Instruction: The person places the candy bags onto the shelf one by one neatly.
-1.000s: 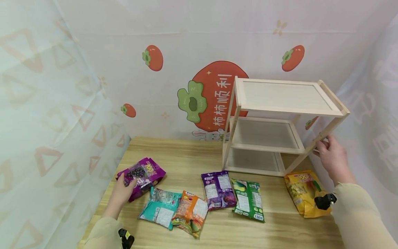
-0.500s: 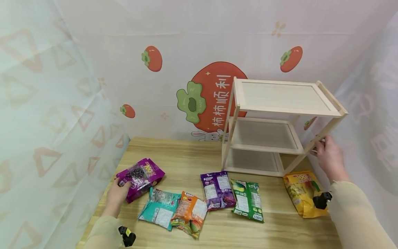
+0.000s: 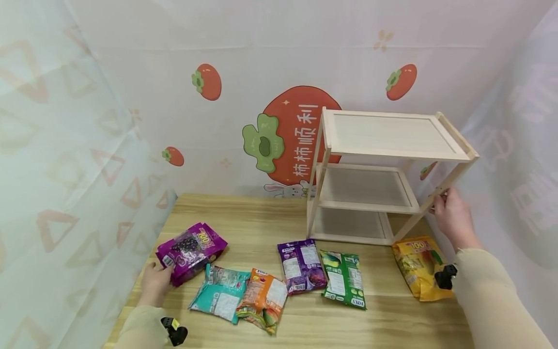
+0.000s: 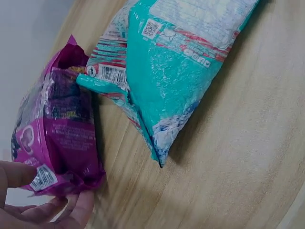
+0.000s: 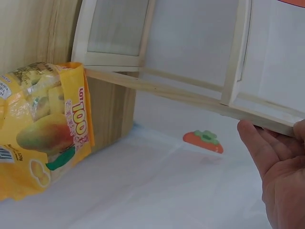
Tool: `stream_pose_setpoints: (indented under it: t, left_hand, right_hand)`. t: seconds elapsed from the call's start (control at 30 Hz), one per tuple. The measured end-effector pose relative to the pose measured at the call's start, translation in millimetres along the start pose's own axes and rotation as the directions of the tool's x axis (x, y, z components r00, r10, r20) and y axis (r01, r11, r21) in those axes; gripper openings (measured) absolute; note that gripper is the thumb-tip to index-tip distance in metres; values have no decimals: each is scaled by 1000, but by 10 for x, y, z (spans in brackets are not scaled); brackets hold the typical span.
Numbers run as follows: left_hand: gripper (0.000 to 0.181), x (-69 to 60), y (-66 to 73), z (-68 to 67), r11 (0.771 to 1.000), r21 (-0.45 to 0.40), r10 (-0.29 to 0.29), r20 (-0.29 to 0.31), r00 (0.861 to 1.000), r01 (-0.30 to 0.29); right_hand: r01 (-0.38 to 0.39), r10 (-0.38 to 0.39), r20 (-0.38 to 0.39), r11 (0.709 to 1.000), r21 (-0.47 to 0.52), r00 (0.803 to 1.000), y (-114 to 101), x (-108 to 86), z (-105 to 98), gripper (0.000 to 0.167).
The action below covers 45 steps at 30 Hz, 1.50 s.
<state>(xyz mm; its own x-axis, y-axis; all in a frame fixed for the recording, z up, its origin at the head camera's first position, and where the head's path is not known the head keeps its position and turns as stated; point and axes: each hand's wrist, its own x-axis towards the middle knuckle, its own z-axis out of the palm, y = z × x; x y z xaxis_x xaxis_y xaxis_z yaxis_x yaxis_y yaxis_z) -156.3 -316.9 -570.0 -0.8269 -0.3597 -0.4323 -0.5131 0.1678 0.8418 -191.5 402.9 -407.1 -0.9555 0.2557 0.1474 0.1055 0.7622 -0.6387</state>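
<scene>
A purple snack bag (image 3: 192,251) with dark berries printed on it lies at the left of the table. My left hand (image 3: 155,282) holds its near end; in the left wrist view the thumb is over the barcode and the fingers (image 4: 78,210) are at the bottom edge. On the right stands a three-tier wooden shelf (image 3: 394,135) with bare boards. My right hand (image 3: 453,219) grips its front right post, thumb and fingers (image 5: 257,143) on either side. Just below that hand, a yellow mango snack bag (image 5: 47,129) sits beside the shelf's foot.
Along the wooden table (image 3: 226,213) lie a teal bag (image 3: 221,294), an orange bag (image 3: 263,299), a purple bag with white labels (image 3: 302,266) and a green bag (image 3: 344,278). The teal bag touches the berry bag. Printed cloth walls (image 3: 209,145) enclose the table.
My left hand has slid from the top of the berry bag to its near left end. My right hand stays on the shelf post. The whole view has shifted slightly.
</scene>
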Motion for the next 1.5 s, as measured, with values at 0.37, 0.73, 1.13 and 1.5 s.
stream_pose_setpoints:
  t: [0.37, 0.73, 1.13, 1.5]
  left_hand:
    - [71, 30, -63, -56, 984, -111, -130, 115, 985, 142]
    - [74, 64, -63, -9, 974, -165, -130, 168, 977, 158]
    - [55, 69, 86, 57, 991, -130, -7, 103, 995, 20]
    - [70, 25, 402, 222, 997, -28, 77, -15, 997, -78]
  right_hand:
    - [-6, 6, 0, 1000, 16, 1000, -22, -15, 1, 48]
    - [-5, 5, -19, 999, -32, 1000, -36, -12, 12, 46]
    - [10, -11, -22, 999, -38, 1000, -16, -17, -5, 46]
    - [2, -3, -16, 999, -35, 1000, -16, -18, -9, 47]
